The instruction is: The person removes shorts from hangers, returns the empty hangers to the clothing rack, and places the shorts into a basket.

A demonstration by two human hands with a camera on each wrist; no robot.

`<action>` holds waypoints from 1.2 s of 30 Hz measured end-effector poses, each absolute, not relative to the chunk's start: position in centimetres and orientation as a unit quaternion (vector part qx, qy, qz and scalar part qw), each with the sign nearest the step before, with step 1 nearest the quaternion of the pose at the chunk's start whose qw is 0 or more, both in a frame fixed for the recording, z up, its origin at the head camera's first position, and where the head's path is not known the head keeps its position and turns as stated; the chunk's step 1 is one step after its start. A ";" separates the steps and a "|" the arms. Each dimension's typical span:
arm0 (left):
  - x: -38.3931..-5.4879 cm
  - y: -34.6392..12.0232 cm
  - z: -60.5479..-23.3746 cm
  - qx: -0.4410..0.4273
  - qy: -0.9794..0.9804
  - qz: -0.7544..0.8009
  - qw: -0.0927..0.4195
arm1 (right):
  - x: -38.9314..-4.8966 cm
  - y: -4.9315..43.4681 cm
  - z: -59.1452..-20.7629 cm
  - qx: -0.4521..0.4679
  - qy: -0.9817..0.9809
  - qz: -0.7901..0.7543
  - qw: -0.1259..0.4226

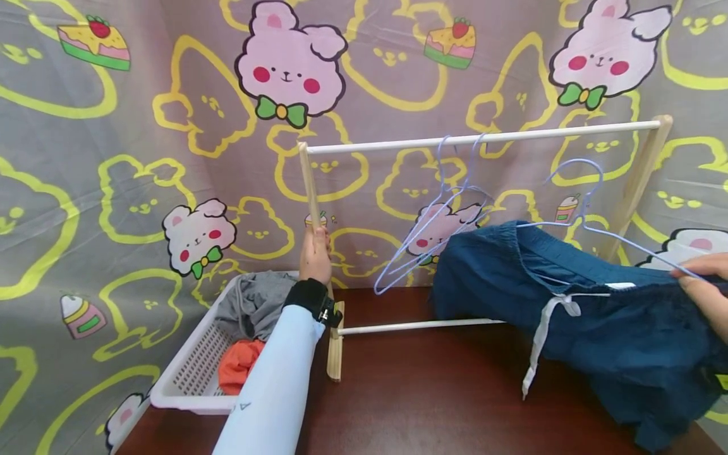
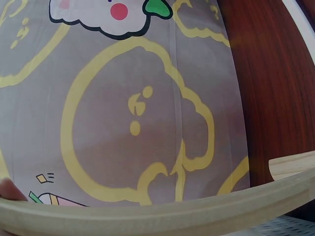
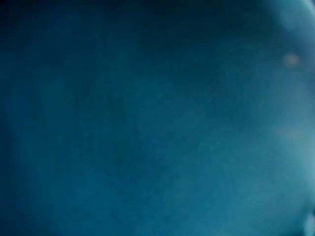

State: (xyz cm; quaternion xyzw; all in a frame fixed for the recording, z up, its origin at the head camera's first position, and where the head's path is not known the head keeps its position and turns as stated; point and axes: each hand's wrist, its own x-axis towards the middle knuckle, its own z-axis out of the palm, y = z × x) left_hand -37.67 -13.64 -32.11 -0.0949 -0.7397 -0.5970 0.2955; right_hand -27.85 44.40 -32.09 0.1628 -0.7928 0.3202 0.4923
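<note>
My left hand (image 1: 316,256) grips the left wooden post (image 1: 310,183) of a small clothes rack; in the left wrist view the post (image 2: 162,219) crosses the bottom. At the right edge, my right hand (image 1: 708,287) pinches one end of a light-purple hanger (image 1: 576,221). Dark blue shorts (image 1: 614,328) with a white drawstring (image 1: 545,335) are draped around that hanger, whose hook stands below the top rail (image 1: 387,145), apart from it. Blurred blue cloth (image 3: 147,137) fills the right wrist view. Two bare hangers (image 1: 423,243) hang from the rail.
A white basket (image 1: 196,401) on the left holds grey cloth (image 1: 256,303) and orange cloth (image 1: 240,365). The rack's lower rail (image 1: 421,326) runs just above the dark red table (image 1: 432,392). A cartoon-printed curtain (image 1: 131,126) hangs behind.
</note>
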 end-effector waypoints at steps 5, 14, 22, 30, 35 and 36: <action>-37.9 -13.6 -32.0 -0.094 -0.740 -0.596 0.295 | -27.4 42.7 -31.0 0.189 -0.797 0.299 0.490; -37.9 -13.7 -32.0 -0.093 -0.745 -0.593 0.290 | -26.6 39.9 -30.3 0.194 -0.825 0.258 0.464; -38.0 -13.9 -32.1 -0.106 -0.740 -0.595 0.295 | -26.8 36.7 -30.3 0.192 -0.848 0.245 0.429; -38.0 -14.0 -32.3 -0.108 -0.741 -0.594 0.295 | -28.1 34.2 -31.0 0.234 -0.829 0.264 0.435; -38.0 -14.0 -32.0 -0.108 -0.746 -0.589 0.291 | -28.7 33.1 -31.6 0.236 -0.831 0.274 0.423; -38.0 -14.1 -32.0 -0.107 -0.745 -0.591 0.289 | -28.9 32.9 -31.8 0.238 -0.831 0.274 0.421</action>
